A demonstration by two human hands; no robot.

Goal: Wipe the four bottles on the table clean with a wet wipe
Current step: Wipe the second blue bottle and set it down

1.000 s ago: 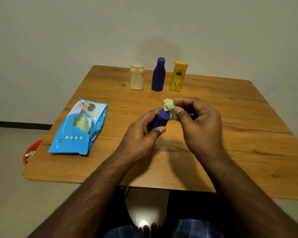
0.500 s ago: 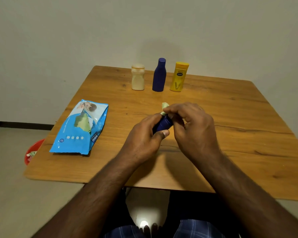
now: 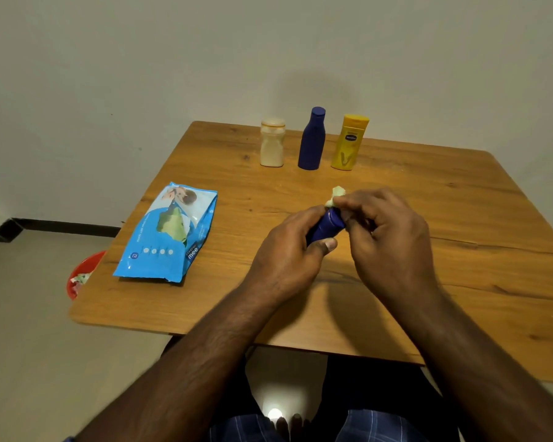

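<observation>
Room: plain pale wall (image 3: 141, 74) is standing behind a wooden table (image 3: 460, 193), with grey floor showing at the left.
Left hand: left hand (image 3: 288, 253) is hovering over the middle of the table, its fingers curling round the lower part of a small dark blue bottle (image 3: 328, 224), thumb lying along the near side.
Right hand: right hand (image 3: 387, 234) is sitting just beside the left, its fingers pinching a crumpled pale green wet wipe (image 3: 335, 196) against the bottle's top end.
Held bottle: it is tilting up and away, raised off the table between both hands.
Back row: cream bottle (image 3: 272, 143), tall blue bottle (image 3: 312, 140) and yellow bottle (image 3: 348, 143) are standing upright near the far edge, side by side but apart.
Wipes: blue wipes pack (image 3: 168, 234) is lying flat on the table's left part.
Floor: red bin (image 3: 82, 272) is peeking out past the table's left edge, with scraps inside.
</observation>
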